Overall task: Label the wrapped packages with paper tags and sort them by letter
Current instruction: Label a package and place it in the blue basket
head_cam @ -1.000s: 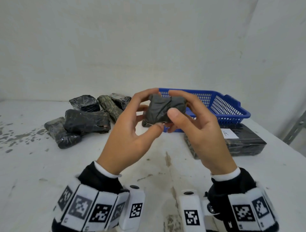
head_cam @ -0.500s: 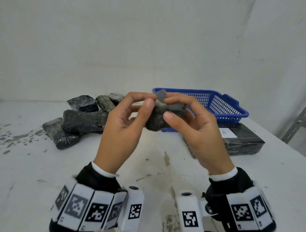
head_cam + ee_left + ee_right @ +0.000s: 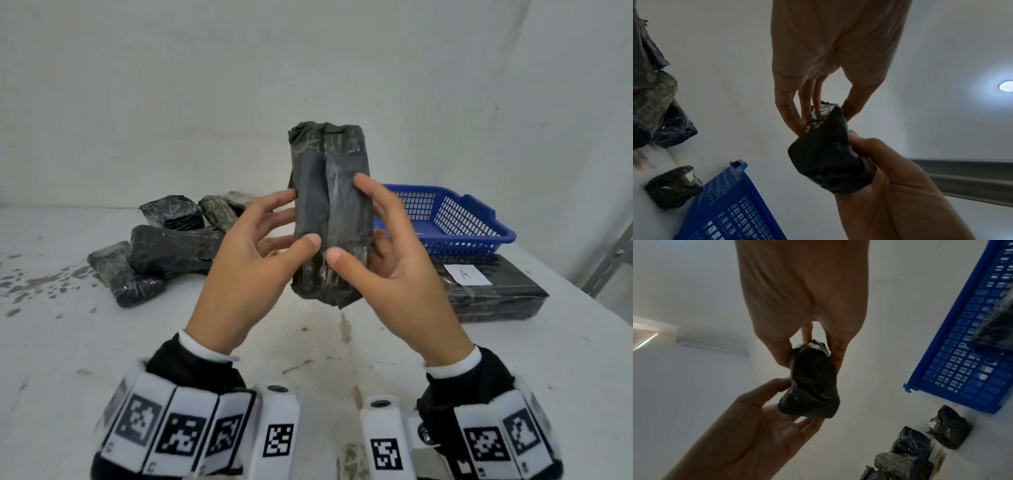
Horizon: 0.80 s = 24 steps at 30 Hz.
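Observation:
A long package wrapped in black plastic [image 3: 330, 212] stands upright in the air above the table, held between both hands. My left hand [image 3: 260, 253] grips its left side, thumb on the front and fingers behind. My right hand [image 3: 383, 253] grips its right side the same way. The left wrist view shows the package [image 3: 824, 154] end-on with my left hand's fingertips [image 3: 797, 120] on its far part. In the right wrist view the package [image 3: 812, 386] sits between both hands. No tag shows on it.
Several wrapped packages [image 3: 164, 250] lie heaped at the left rear of the white table [image 3: 102, 342]. A blue mesh basket [image 3: 445, 219] sits at the right rear, with a dark package seen through its mesh [image 3: 995, 327]. In front lies a flat black package [image 3: 496, 291] bearing a paper tag marked A [image 3: 467, 274].
The package was held sideways at chest height. Both hands have since turned it upright and raised it, so its long face now points toward me.

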Motion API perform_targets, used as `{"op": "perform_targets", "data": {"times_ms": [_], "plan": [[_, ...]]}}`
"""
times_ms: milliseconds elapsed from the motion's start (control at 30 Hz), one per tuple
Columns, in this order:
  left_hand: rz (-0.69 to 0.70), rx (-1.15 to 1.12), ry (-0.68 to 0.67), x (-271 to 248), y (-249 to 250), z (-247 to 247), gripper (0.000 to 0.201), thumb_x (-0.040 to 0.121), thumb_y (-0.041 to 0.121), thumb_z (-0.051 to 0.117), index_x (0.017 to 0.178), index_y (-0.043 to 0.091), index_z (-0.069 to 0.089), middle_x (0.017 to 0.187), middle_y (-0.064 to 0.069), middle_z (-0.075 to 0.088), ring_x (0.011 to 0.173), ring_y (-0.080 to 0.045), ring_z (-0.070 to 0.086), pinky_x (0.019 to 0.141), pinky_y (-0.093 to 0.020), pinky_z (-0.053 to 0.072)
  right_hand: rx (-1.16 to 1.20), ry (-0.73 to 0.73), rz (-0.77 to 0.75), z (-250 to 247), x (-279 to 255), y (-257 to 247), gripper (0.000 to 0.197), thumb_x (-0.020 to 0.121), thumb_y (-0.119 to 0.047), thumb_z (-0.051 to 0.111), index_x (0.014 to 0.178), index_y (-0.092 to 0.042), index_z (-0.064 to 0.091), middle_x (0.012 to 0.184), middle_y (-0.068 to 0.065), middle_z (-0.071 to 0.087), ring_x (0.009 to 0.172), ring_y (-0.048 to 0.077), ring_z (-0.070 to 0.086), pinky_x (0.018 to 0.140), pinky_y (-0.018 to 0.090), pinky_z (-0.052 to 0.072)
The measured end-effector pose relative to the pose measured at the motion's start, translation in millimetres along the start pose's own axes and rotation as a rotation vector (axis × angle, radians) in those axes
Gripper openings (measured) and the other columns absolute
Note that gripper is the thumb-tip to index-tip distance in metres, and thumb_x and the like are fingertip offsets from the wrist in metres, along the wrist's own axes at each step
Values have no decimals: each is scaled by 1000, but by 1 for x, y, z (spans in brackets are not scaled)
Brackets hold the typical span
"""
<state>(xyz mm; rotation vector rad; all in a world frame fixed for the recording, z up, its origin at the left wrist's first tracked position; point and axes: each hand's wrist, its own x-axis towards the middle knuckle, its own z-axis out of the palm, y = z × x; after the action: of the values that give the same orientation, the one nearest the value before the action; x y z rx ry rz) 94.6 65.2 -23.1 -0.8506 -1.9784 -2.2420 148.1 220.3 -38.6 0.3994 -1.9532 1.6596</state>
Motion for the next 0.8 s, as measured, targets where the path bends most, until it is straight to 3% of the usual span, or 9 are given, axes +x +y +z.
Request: {"op": "perform_targets", "data": {"times_ms": [100, 200, 300, 433, 567, 667, 733, 800], "plan": [[16, 63, -11, -2, 2, 0, 61, 76, 16, 76, 129, 32, 51, 115, 8, 68, 99, -16, 69, 91, -36, 54, -11, 26, 23, 1, 1, 3, 81, 93, -1, 66, 152, -36, 23, 144, 2, 52, 123, 10, 62, 101, 31, 53], [23, 66, 16, -3, 4, 1, 60, 71, 31, 72, 128, 34, 51, 115, 5, 66, 97, -18, 70, 89, -39, 56, -40, 14, 22, 1, 1, 4, 66, 96, -9, 64, 153, -24, 34, 140, -1, 58, 127, 11, 59, 106, 36, 50], [46, 92, 38, -3, 3, 2, 54, 75, 29, 74, 124, 33, 51, 113, 2, 66, 96, -18, 70, 88, -43, 56, -78, 30, 15, 3, 1, 3, 49, 98, -17, 61, 144, -16, 47, 131, -2, 65, 123, 13, 61, 105, 42, 51], [57, 105, 31, -2, 0, 2, 44, 85, 20, 72, 120, 34, 50, 111, 2, 66, 98, -17, 68, 90, -47, 55, -75, 48, 56, 4, 1, 2, 48, 95, -28, 62, 141, -21, 52, 122, -3, 69, 116, 19, 65, 98, 45, 55], [61, 110, 26, -2, 0, 4, 54, 76, 37, 70, 125, 34, 48, 110, 5, 65, 98, -13, 68, 87, -40, 57, -84, 74, 45, 4, 1, 1, 36, 97, -22, 63, 133, -22, 60, 111, -3, 73, 104, 22, 69, 91, 46, 58], [66, 120, 35, -2, -1, 5, 54, 75, 40, 75, 121, 34, 47, 105, 9, 66, 95, -11, 68, 84, -36, 56, -111, 85, 34, 3, 2, 1, 31, 97, -26, 64, 128, -24, 63, 110, -3, 73, 103, 20, 69, 91, 47, 58], [55, 101, 62, -2, -2, 4, 62, 69, 43, 72, 121, 32, 41, 100, 9, 66, 89, -8, 67, 82, -29, 54, -112, 101, 23, 3, 2, 1, 32, 95, -30, 65, 127, -22, 64, 111, -2, 73, 104, 21, 69, 91, 49, 57], [69, 132, 53, -2, -1, 4, 65, 72, 39, 71, 128, 29, 39, 100, 12, 66, 86, -2, 65, 77, -18, 51, -126, 122, 9, 2, 2, 1, 34, 94, -30, 67, 126, -21, 64, 111, -1, 73, 104, 23, 68, 90, 49, 58]]}}
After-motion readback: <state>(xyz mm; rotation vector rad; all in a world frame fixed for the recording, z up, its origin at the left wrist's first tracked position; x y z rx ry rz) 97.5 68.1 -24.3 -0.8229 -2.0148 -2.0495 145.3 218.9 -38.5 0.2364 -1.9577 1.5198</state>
